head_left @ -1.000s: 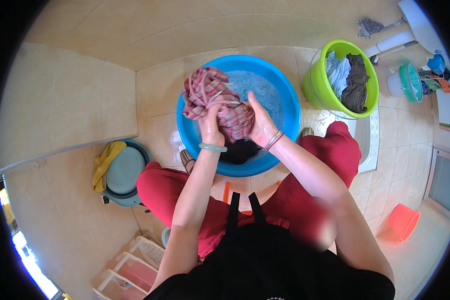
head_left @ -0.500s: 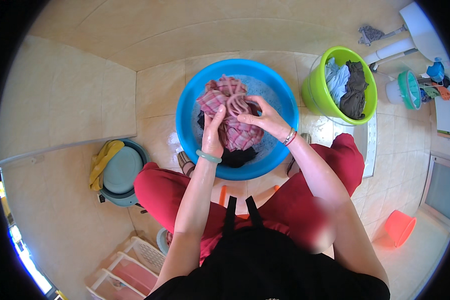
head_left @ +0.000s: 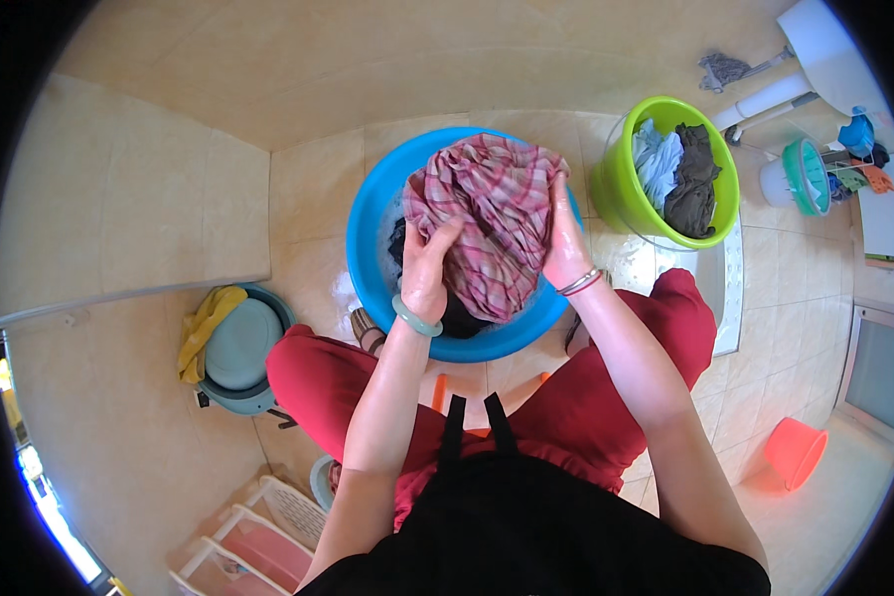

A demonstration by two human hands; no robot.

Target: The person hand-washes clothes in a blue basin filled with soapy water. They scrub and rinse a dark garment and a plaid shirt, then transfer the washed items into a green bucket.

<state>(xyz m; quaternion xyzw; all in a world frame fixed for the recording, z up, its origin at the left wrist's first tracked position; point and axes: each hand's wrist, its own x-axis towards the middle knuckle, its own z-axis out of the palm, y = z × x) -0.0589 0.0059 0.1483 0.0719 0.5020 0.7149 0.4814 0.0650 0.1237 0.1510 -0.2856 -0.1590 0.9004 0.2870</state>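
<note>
A pink plaid garment [head_left: 497, 214] is spread and bunched between my hands above a blue basin [head_left: 361, 233]. At its left edge my left hand [head_left: 429, 268] grips the cloth, thumb on top. On the right side my right hand [head_left: 566, 243] is closed around another part of it, with its fingertips partly hidden by the fabric. Beneath, sudsy water shows along the basin's left side. Dark cloth [head_left: 464, 316] lies in the basin under the plaid garment, mostly covered.
To the right stands a green bucket [head_left: 621, 184] holding light blue and dark clothes. A teal basin [head_left: 238, 343] with a yellow cloth [head_left: 209, 323] over its rim is at the left. A white rack [head_left: 233, 541] sits lower left, and an orange bucket [head_left: 795, 455] lower right.
The plaid garment has been turned and opened out wider, and its pink drawstring no longer shows. My right hand has moved outward to the garment's right edge.
</note>
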